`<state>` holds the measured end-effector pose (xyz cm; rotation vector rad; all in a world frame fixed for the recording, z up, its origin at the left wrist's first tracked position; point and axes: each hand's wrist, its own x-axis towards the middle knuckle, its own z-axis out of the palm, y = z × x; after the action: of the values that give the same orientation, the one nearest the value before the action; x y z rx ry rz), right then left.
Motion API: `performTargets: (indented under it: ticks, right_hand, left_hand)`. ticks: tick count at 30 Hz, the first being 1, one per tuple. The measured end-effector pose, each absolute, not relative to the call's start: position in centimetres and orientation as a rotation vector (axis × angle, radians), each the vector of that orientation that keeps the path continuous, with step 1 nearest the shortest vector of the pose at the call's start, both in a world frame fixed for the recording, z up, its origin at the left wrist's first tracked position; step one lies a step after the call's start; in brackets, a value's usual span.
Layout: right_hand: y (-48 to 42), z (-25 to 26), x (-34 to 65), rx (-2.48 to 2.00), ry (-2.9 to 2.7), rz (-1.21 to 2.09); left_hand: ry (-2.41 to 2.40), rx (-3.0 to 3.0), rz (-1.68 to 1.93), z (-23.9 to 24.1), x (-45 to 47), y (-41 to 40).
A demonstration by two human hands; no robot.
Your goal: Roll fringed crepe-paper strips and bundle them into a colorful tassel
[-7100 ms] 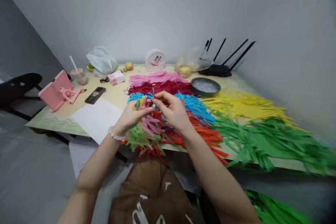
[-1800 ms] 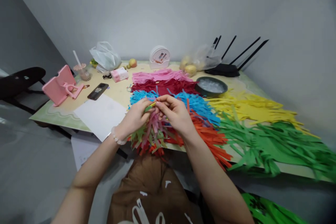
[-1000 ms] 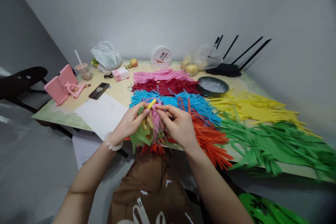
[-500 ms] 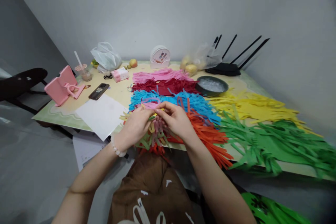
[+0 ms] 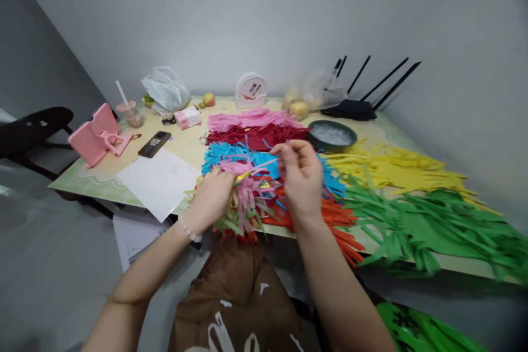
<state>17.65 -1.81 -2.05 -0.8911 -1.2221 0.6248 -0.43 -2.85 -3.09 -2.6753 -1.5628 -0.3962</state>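
My left hand (image 5: pixel 212 198) is closed around a bunch of mixed paper strips (image 5: pixel 247 198), pink, green, yellow and red, at the table's near edge. My right hand (image 5: pixel 303 176) is raised beside it, its fingers pinched on a thin pale strip (image 5: pixel 268 162) that stretches back to the bunch. Beneath both hands lie fringed paper sheets: blue (image 5: pixel 231 151), orange (image 5: pixel 338 214), dark red (image 5: pixel 258 136) and pink (image 5: pixel 249 119).
Yellow (image 5: pixel 391 168) and green (image 5: pixel 433 220) fringed sheets cover the table's right side. A dark bowl (image 5: pixel 332 136), a black router (image 5: pixel 350 110), bags, fruit, a white sheet (image 5: pixel 159 181), a phone (image 5: pixel 154 143) and a pink stand (image 5: pixel 97 135) surround them. A black chair (image 5: pixel 31 129) stands left.
My right hand has drawn away from the bunch, up and to the right, pulling a thin strip taut. My left hand has kept its grip and sunk slightly toward the table.
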Motion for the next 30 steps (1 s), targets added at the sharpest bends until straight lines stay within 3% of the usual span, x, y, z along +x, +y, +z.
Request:
performTargets:
  ticks: [6, 8, 13, 18, 24, 30]
  right_hand:
    - [-3.5, -1.9, 16.0, -0.76, -1.291, 1.26]
    - [-3.8, -2.2, 14.9, -0.704, -1.286, 1.336]
    - [-3.4, -2.4, 14.2, -0.612, -1.294, 1.231]
    - [-2.8, -1.9, 15.4, -0.633, -1.28, 1.108]
    - [-4.1, -1.7, 15.8, -0.851, -1.37, 0.879]
    - [-5.0, -1.7, 15.7, -1.027, -1.543, 0.773]
  left_hand:
    - [-1.594, -2.562, -0.725, -2.8, -0.6, -2.3]
    - [-1.588, -2.599, -0.759, -2.7, -0.3, -2.3]
    - [-1.615, -2.758, -0.924, -2.0, -0.4, -2.5]
    - [-1.657, -3.207, -1.573, -0.8, -2.5, -2.4]
    - [-1.955, -2.837, -2.23, -1.1, -2.9, -2.8]
    - [-1.867, -2.768, -2.343, -1.0, -1.9, -3.4]
